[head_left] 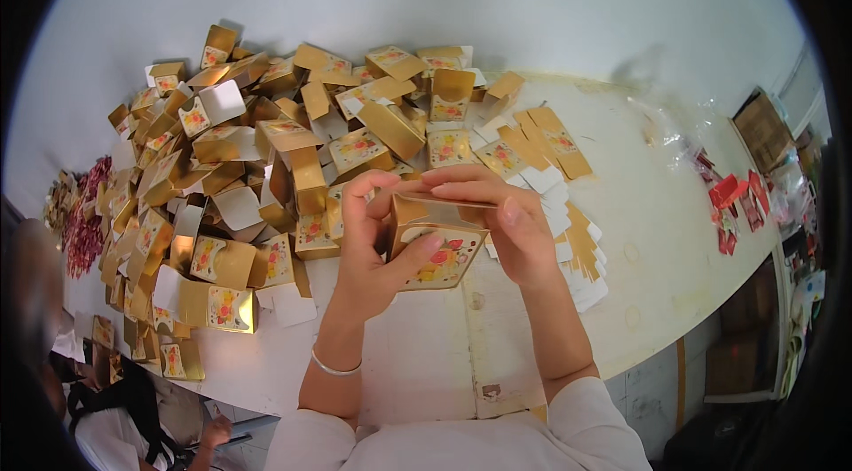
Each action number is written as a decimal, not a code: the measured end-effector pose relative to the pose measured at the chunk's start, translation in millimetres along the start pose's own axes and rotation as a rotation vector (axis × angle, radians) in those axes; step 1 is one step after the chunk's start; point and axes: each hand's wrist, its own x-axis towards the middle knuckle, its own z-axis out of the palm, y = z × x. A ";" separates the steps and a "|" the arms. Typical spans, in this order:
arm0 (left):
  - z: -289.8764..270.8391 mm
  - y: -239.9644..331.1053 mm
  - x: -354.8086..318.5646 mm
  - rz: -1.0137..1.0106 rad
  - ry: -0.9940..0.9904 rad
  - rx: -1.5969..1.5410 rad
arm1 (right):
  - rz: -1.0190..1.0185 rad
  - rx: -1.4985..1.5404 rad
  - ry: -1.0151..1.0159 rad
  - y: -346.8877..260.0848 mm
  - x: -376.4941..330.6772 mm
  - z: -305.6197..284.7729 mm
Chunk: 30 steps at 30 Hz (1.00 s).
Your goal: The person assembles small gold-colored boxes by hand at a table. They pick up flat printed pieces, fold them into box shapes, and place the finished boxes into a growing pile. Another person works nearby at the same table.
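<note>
I hold a small gold box with a floral panel (439, 249) above the white table (674, 205). My left hand (368, 245) grips its left side, thumb on the flowered front. My right hand (506, 218) holds its right side, with the fingers laid flat across the top flap. Both hands are closed on this one box. A thin silver bangle (335, 368) circles my left wrist.
A large heap of folded gold boxes (257, 169) covers the table's left and far side. A stack of flat gold-and-white box blanks (555, 182) lies right of my hands. Red packets (732, 200) sit at the right edge. Another person (115, 418) sits at lower left.
</note>
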 end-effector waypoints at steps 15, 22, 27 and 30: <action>-4.6 1.3 0.1 0.005 -0.041 0.072 | 0.016 -0.197 -0.045 2.6 -4.2 -6.9; -14.5 2.3 0.1 0.061 0.172 0.179 | -0.142 -0.449 -0.110 7.0 -3.9 17.1; -102.9 53.5 18.2 0.444 0.597 1.041 | -0.077 -0.586 0.063 33.0 -17.8 -17.4; -149.8 91.2 44.0 0.309 0.707 1.837 | 0.089 -1.152 0.244 59.5 -21.5 -98.0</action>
